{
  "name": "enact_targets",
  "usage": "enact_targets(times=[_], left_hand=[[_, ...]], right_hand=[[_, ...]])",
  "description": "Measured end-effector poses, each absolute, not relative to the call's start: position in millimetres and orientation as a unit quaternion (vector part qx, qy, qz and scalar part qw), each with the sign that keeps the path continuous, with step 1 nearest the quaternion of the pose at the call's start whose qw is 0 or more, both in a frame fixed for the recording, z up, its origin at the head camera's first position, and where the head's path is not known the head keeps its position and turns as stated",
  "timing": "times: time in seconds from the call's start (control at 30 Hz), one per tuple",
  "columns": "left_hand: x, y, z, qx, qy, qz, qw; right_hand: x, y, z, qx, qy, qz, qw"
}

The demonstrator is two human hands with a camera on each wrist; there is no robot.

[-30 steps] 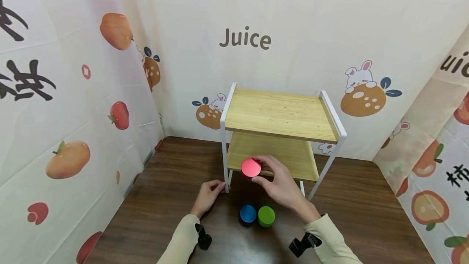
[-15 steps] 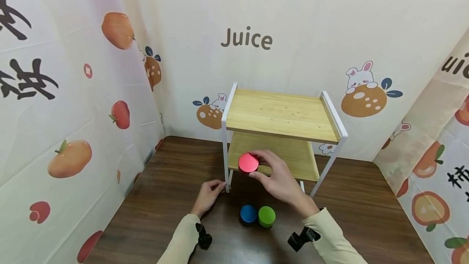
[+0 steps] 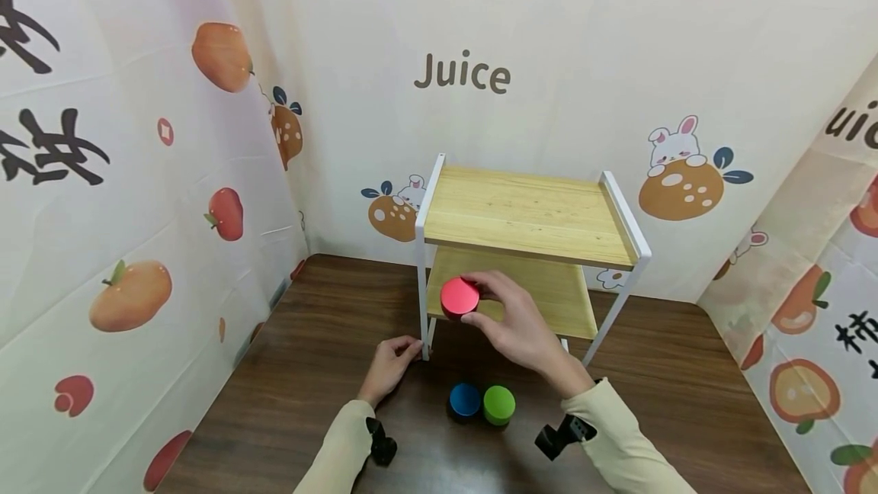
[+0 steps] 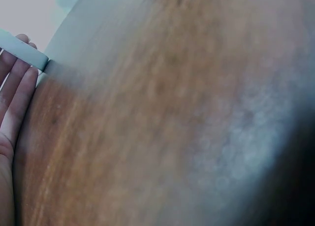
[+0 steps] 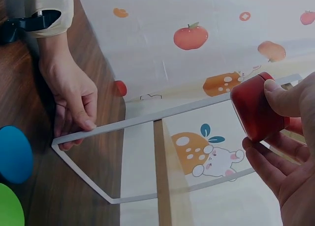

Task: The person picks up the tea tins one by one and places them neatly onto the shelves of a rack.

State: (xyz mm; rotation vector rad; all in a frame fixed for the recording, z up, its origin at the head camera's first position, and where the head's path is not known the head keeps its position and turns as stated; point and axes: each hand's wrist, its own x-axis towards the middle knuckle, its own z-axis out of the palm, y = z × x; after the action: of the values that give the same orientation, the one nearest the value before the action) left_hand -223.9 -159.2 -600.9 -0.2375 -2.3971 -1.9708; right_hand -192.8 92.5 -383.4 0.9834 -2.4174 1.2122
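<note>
My right hand [image 3: 514, 322] pinches a small red round tin [image 3: 459, 297] between thumb and fingers, lifted in front of the lower wooden shelf [image 3: 542, 280]. Seen from the right wrist, the tin [image 5: 258, 108] is glossy, with a seam near one end. My left hand [image 3: 389, 364] grips the foot of the rack's front left white leg [image 3: 421, 288], thumb on one side and fingers behind, as the right wrist view shows. On the table, a blue round tin [image 3: 465, 400] and a green round tin [image 3: 499, 405] stand side by side, nearer the person than the rack.
The two-tier rack has a wooden top shelf [image 3: 528, 212] with raised white side rails [image 3: 626, 219]. It stands on a dark wooden table [image 3: 329, 311]. Printed curtains [image 3: 549, 36] enclose the table at the back and both sides. The left wrist view is mostly blurred.
My right hand has moved the red tin up and slightly left, now overlapping the lower shelf's front edge. The left hand, the rack and the other tins stay put.
</note>
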Motion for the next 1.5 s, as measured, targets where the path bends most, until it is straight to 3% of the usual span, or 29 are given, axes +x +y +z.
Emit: enact_targets(times=[1.5], left_hand=[[-223.5,-160.4,-599.5,-0.074,-0.774,-0.628,0.004]], right_hand=[[-200.9,78.7,-347.2,0.377,-0.816,0.417,0.132]])
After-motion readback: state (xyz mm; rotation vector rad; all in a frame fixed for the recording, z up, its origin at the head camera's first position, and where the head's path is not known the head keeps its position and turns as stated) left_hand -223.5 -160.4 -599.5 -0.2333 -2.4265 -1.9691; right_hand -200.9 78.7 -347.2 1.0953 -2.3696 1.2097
